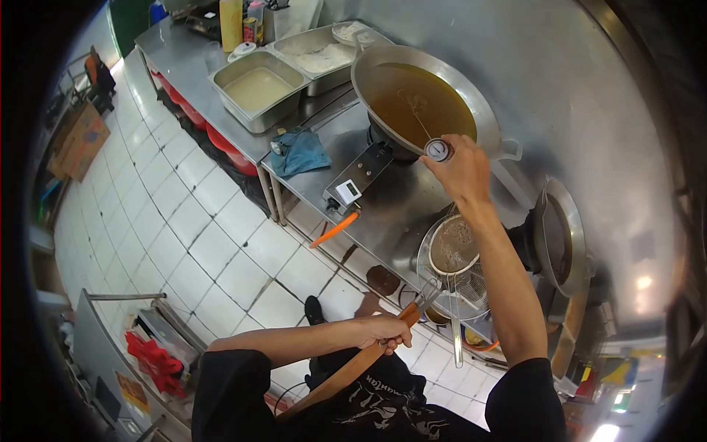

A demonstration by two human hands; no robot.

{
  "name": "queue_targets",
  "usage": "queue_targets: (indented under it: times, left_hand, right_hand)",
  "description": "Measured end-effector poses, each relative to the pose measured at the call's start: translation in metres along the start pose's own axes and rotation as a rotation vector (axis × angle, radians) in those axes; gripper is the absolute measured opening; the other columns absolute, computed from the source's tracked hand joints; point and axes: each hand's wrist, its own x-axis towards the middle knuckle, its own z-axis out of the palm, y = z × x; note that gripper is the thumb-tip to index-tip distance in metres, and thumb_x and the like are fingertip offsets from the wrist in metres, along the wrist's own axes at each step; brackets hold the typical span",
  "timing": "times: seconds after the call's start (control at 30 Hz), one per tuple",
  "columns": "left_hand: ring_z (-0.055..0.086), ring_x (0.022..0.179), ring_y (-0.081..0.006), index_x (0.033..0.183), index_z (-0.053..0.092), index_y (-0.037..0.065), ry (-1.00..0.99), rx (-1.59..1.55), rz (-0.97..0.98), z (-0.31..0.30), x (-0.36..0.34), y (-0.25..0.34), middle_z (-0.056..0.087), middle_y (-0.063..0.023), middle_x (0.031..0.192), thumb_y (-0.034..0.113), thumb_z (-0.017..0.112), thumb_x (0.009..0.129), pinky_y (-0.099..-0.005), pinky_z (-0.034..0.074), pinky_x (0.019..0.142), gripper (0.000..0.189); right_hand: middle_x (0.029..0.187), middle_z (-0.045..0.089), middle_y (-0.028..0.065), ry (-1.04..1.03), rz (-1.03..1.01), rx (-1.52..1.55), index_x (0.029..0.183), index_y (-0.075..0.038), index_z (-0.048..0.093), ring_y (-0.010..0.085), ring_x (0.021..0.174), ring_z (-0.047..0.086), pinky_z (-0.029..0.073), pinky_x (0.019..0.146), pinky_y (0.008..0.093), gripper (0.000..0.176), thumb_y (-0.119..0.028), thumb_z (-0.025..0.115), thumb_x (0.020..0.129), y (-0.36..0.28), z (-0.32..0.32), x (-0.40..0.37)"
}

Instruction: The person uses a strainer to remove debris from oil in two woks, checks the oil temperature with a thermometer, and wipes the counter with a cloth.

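Observation:
My right hand (462, 168) grips a round dial thermometer (437, 150) between thumb and fingers. Its thin probe reaches down into the brown-yellow oil (412, 92) in a large wok (482, 110). Low in front of my body, my left hand (387, 333) is closed around a long wooden-handled tool (352, 368) with thin metal prongs at its far end. I cannot make out its exact kind. Beneath my right forearm, a wire-mesh strainer (456, 324) and a round sieve with brown crumbs (453, 247) rest over a metal bowl.
A small white digital device (348, 192) sits on the burner's control box beside an orange hose (335, 229). A blue cloth (300, 152) lies at the table edge. Metal pans of pale batter (259, 87) and white flour (322, 57) stand behind. A second wok (560, 237) is at right.

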Motion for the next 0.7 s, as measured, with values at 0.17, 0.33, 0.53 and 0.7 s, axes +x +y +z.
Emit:
queue_targets:
  times: [0.17, 0.33, 0.53, 0.7]
  left_hand:
    - [0.04, 0.043, -0.0071, 0.064, 0.049, 0.007, -0.022, -0.018, -0.003, 0.0, 0.002, -0.002, 0.044, 0.0009, 0.055, 0.006, 0.066, 0.074, -0.0239, 0.04, 0.041, 0.02]
    - [0.041, 0.043, -0.0069, 0.065, 0.049, 0.006, -0.024, -0.028, -0.015, 0.0, 0.004, 0.002, 0.045, 0.0007, 0.055, 0.005, 0.066, 0.073, -0.024, 0.041, 0.041, 0.019]
    - [0.042, 0.044, -0.0064, 0.067, 0.049, 0.007, -0.028, -0.02, -0.029, 0.0, 0.004, 0.005, 0.045, 0.001, 0.057, 0.005, 0.067, 0.073, -0.0237, 0.042, 0.042, 0.019]
    - [0.043, 0.044, -0.0064, 0.068, 0.048, 0.008, -0.035, -0.017, -0.027, -0.002, 0.006, 0.006, 0.046, 0.0011, 0.057, 0.005, 0.067, 0.073, -0.0232, 0.042, 0.042, 0.02]
  right_hand:
    - [0.086, 0.063, 0.0082, 0.052, -0.142, -0.182, 0.092, -0.007, 0.066, 0.0254, 0.086, 0.059, 0.04, 0.076, 0.0379, 0.038, -0.025, 0.08, 0.062, 0.003, 0.04, 0.006]
    - [0.088, 0.065, 0.0068, 0.124, -0.104, -0.257, 0.094, -0.006, 0.068, 0.0231, 0.089, 0.059, 0.038, 0.08, 0.0375, 0.04, -0.03, 0.078, 0.064, -0.004, 0.056, 0.011]
    - [0.088, 0.065, 0.0057, 0.142, -0.05, -0.249, 0.094, -0.008, 0.068, 0.0221, 0.088, 0.059, 0.036, 0.079, 0.0371, 0.04, -0.03, 0.079, 0.063, -0.021, 0.049, 0.004]
    - [0.087, 0.064, 0.0053, 0.161, -0.082, -0.247, 0.095, -0.008, 0.067, 0.0212, 0.089, 0.057, 0.035, 0.079, 0.0363, 0.039, -0.029, 0.079, 0.064, -0.024, 0.053, -0.004]
